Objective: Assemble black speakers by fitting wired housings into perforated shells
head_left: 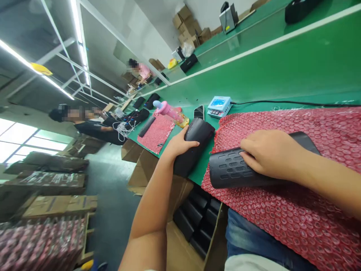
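Observation:
My right hand (267,152) is wrapped over a long black slotted casing (231,169), its end dotted with rows of small mesh-filled slots. That casing lies on a sheet of red bubble wrap (296,214) spread over the green bench. My left hand (179,145) grips a smooth black casing (194,145) at the bench edge, thumb across its top; its lower end overhangs an open carton. Part of each casing is hidden behind the hand on it. Just beyond the left casing are a phone (199,112) and a light blue device (219,106) with a screen and a black cable.
Below the bench edge, a cardboard carton (180,244) holds several black casings (194,210). A pink-lidded bottle (169,112) stands past my left hand, near a smaller bubble-wrap sheet (153,137). White cables (124,130) lie farther along, where two people work. Stacked cartons (56,205) line the floor.

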`<state>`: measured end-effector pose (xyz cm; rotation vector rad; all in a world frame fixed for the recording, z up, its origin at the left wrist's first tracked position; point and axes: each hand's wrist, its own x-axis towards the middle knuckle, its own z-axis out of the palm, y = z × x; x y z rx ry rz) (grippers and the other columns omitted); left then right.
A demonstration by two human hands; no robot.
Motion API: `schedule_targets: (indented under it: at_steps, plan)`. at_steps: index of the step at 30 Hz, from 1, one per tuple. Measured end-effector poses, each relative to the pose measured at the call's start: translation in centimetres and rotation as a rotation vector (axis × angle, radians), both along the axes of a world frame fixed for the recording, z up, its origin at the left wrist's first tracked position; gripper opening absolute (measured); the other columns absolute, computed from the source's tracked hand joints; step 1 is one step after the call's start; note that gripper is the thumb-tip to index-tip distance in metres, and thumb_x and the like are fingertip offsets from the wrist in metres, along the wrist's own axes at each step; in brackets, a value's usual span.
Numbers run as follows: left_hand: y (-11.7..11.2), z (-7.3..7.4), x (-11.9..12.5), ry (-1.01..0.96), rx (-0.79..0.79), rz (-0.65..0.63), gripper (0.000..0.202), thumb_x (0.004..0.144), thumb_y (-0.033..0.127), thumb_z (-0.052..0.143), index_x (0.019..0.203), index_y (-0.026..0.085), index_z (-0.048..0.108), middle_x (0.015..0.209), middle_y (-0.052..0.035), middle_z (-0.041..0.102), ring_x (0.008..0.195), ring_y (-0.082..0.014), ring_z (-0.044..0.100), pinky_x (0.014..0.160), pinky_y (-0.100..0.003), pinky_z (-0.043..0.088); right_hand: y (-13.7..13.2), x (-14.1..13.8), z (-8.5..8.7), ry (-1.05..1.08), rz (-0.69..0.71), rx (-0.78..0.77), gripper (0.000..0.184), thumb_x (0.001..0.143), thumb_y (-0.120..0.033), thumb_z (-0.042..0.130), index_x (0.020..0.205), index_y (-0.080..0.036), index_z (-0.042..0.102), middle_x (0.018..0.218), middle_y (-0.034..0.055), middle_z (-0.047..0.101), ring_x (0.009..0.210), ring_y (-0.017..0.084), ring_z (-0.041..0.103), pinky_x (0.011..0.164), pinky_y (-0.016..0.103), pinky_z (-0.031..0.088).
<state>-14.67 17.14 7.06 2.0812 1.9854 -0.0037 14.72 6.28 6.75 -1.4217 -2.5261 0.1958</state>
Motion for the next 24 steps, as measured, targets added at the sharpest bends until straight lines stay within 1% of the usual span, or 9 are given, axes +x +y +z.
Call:
schedule_targets:
  at_steps: [5, 10, 13, 16, 18, 22, 24]
  plan:
    - [0.4, -0.3, -0.6, -0.054, -0.007, -0.041, 0.093, 0.063, 0.046, 0.069, 0.143, 0.023, 0.028, 0.137, -0.0083, 0.049, 0.122, -0.0328, 0.048, 0.102, -0.045, 0.035, 0.2, -0.1, -0.2, -0.033, -0.012, 0.015, 0.027, 0.083, -0.032, 0.040, 0.068, -0.017, 0.057, 0.073, 0.0090, 0.063, 0.068, 0.020, 0.058, 0.051, 0.028, 0.017]
    - [0.6, -0.2, -0.8, -0.092, -0.027, -0.066, 0.091, 0.065, 0.047, 0.068, 0.143, 0.024, 0.028, 0.140, -0.0070, 0.045, 0.125, -0.0318, 0.045, 0.104, -0.045, 0.033, 0.2, -0.1, -0.1, -0.046, -0.025, 0.014, 0.027, 0.082, -0.032, 0.040, 0.068, -0.017, 0.057, 0.072, 0.0098, 0.063, 0.068, 0.022, 0.058, 0.051, 0.028, 0.018]
    - [0.4, 0.2, -1.1, -0.081, -0.093, -0.085, 0.100, 0.063, 0.047, 0.069, 0.146, 0.021, 0.018, 0.146, -0.0103, 0.036, 0.128, -0.0327, 0.041, 0.106, -0.046, 0.031, 0.1, 0.0, -0.1, -0.047, -0.021, 0.011, 0.026, 0.082, -0.031, 0.039, 0.068, -0.017, 0.056, 0.072, 0.0100, 0.063, 0.067, 0.023, 0.057, 0.052, 0.028, 0.017]
    - [-0.2, 0.5, -1.3, -0.091, -0.168, -0.167, 0.112, 0.058, 0.040, 0.073, 0.147, 0.017, 0.009, 0.151, -0.0132, 0.025, 0.133, -0.0326, 0.033, 0.109, -0.045, 0.026, 0.1, 0.0, -0.1, -0.040, -0.021, 0.008, 0.027, 0.083, -0.031, 0.039, 0.068, -0.017, 0.056, 0.074, 0.0097, 0.064, 0.067, 0.023, 0.057, 0.052, 0.028, 0.016]
    - [-0.7, 0.5, -1.3, -0.094, -0.139, -0.194, 0.111, 0.058, 0.037, 0.073, 0.147, 0.016, 0.009, 0.152, -0.0128, 0.022, 0.135, -0.0325, 0.029, 0.111, -0.044, 0.024, 0.1, 0.0, -0.1, -0.031, -0.025, 0.005, 0.026, 0.082, -0.032, 0.040, 0.068, -0.018, 0.056, 0.073, 0.0093, 0.064, 0.067, 0.022, 0.057, 0.052, 0.028, 0.016]
    - [-1.3, 0.1, -0.8, -0.053, -0.062, -0.147, 0.107, 0.059, 0.033, 0.072, 0.146, 0.020, 0.013, 0.150, -0.0107, 0.027, 0.132, -0.0349, 0.034, 0.109, -0.047, 0.026, 0.1, -0.1, -0.1, -0.034, -0.025, 0.030, 0.026, 0.082, -0.033, 0.041, 0.066, -0.017, 0.056, 0.073, 0.0093, 0.064, 0.066, 0.020, 0.056, 0.052, 0.028, 0.016]
    - [-1.3, 0.0, -0.7, -0.067, -0.050, -0.151, 0.106, 0.058, 0.032, 0.073, 0.146, 0.021, 0.015, 0.150, -0.0098, 0.027, 0.133, -0.0357, 0.032, 0.109, -0.048, 0.026, 0.1, 0.0, -0.2, -0.045, -0.027, 0.052, 0.027, 0.082, -0.033, 0.041, 0.065, -0.017, 0.056, 0.072, 0.0089, 0.064, 0.064, 0.019, 0.055, 0.051, 0.028, 0.016]
